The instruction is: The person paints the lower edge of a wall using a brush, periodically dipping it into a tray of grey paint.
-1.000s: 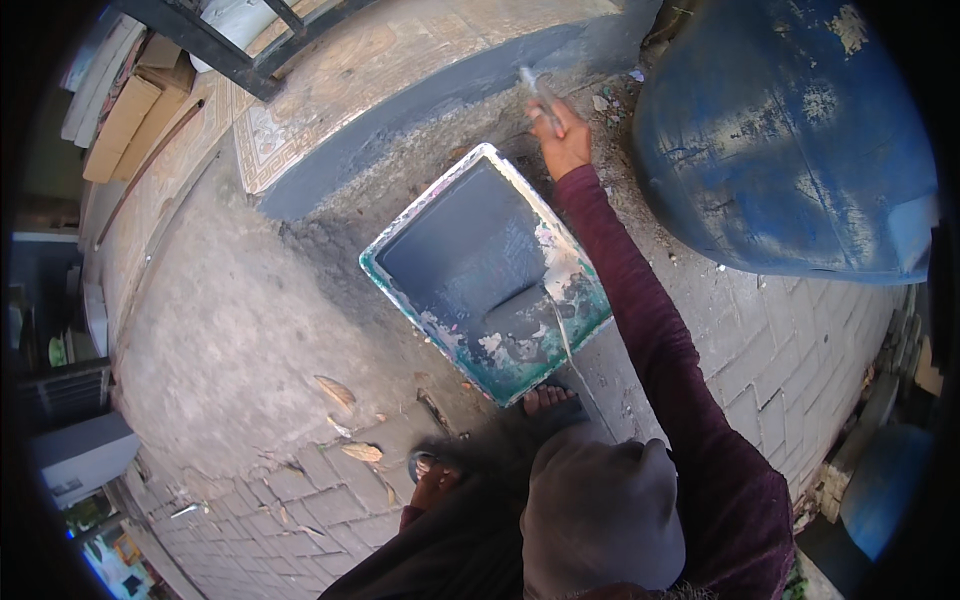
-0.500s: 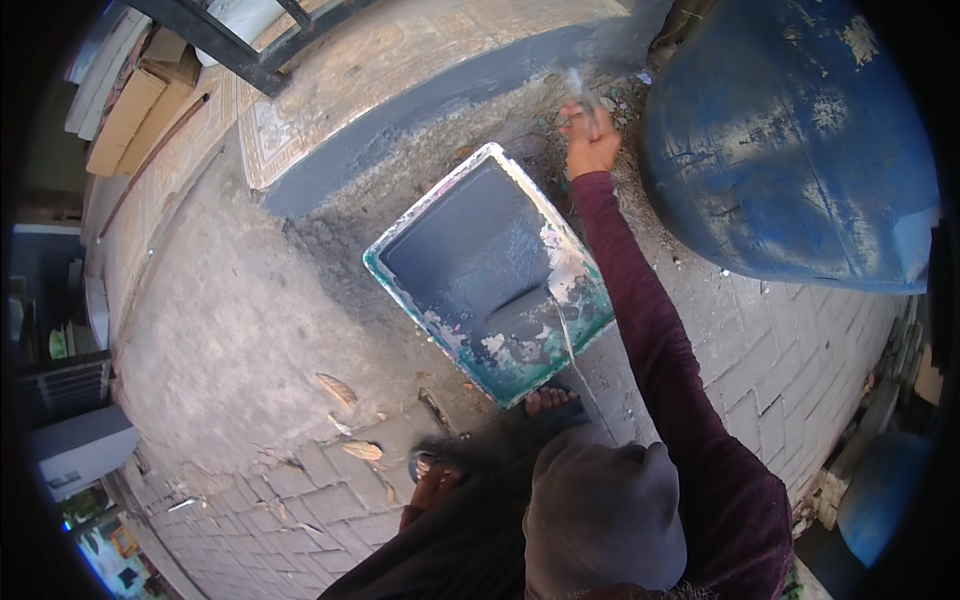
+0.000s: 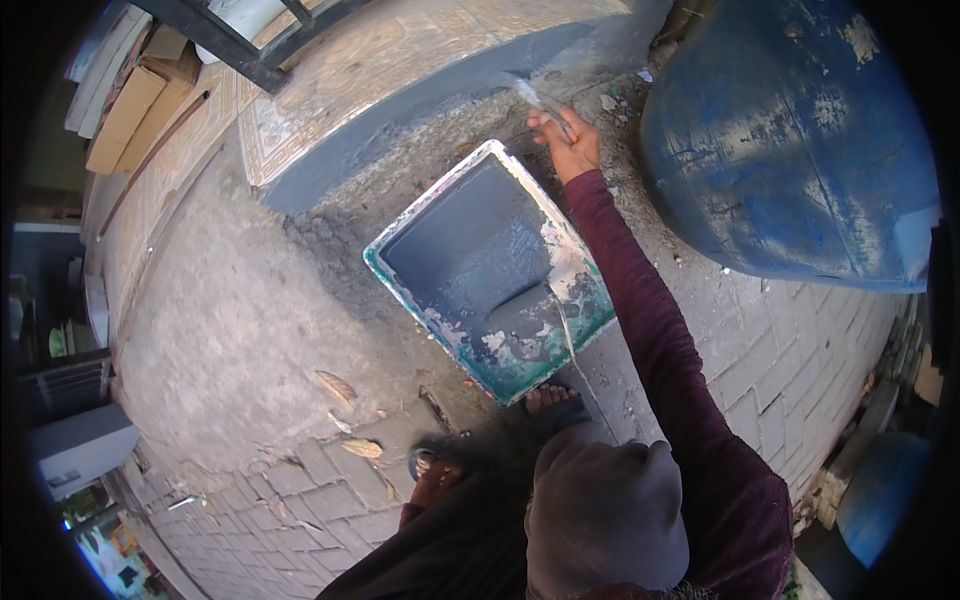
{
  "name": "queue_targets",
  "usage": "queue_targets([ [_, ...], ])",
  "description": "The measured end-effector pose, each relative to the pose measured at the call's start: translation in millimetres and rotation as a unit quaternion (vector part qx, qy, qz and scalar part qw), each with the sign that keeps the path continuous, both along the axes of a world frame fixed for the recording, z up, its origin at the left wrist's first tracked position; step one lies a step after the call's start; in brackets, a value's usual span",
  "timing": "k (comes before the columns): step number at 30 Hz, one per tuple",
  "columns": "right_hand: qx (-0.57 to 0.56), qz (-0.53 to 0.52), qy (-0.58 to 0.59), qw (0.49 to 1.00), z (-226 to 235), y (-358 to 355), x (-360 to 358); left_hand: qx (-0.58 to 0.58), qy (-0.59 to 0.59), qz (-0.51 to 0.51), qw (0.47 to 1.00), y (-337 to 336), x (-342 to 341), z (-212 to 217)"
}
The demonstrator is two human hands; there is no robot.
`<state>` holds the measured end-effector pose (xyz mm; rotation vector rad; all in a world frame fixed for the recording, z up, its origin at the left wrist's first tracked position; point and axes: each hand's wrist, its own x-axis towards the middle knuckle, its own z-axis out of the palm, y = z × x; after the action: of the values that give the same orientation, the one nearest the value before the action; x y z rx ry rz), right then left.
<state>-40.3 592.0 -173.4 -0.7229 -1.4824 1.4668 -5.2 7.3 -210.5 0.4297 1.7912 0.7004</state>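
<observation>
My right hand (image 3: 570, 145) is closed around the handle of a paintbrush (image 3: 552, 110), reaching out beyond the tray. The brush's pale far end (image 3: 527, 92) is smeared by motion, close to the grey-painted face of a low step (image 3: 420, 118). Below lies a paint tray (image 3: 575, 270) with grey paint in its well and white and green paint crusted on its rim. A thin pale stick or cord (image 3: 563, 320) runs from the tray towards me. My left hand (image 3: 436, 486) hangs low near my sandalled foot, its fingers hard to make out.
A large scuffed blue barrel (image 3: 790, 150) stands at the right, close to my right arm. Patterned tiles (image 3: 370, 70) top the step, with a dark metal frame (image 3: 235, 45) above. Cardboard boxes (image 3: 140, 115) sit at the far left. Dry leaves (image 3: 362, 448) lie on the paving.
My right hand has moved left and slightly nearer with the brush, whose end now points up and left along the step. The tray and my left hand have stayed put.
</observation>
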Motion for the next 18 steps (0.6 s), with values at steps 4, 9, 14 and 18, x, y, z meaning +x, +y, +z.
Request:
queue_targets([
  [4, 0.071, -0.137, -0.019, 0.988, -17.1, -0.6, -2.6, -0.021, -0.005, -0.005, 1.000, 2.7, -0.2, -1.5],
  [9, 0.166, 0.053, -0.094, 0.980, 2.6, -38.0, -12.3, -0.034, -0.004, -0.003, 0.999, 3.5, -1.5, 3.7],
  [14, -0.031, -0.013, 0.041, 0.999, 11.9, 12.4, 9.2, -0.021, 0.019, -0.016, 0.999, 5.3, 0.8, 4.1],
  [18, 0.012, -0.154, 0.026, 0.988, 2.1, 26.6, 5.8, 0.015, 0.028, -0.027, 0.999, -4.6, 2.5, -3.1],
])
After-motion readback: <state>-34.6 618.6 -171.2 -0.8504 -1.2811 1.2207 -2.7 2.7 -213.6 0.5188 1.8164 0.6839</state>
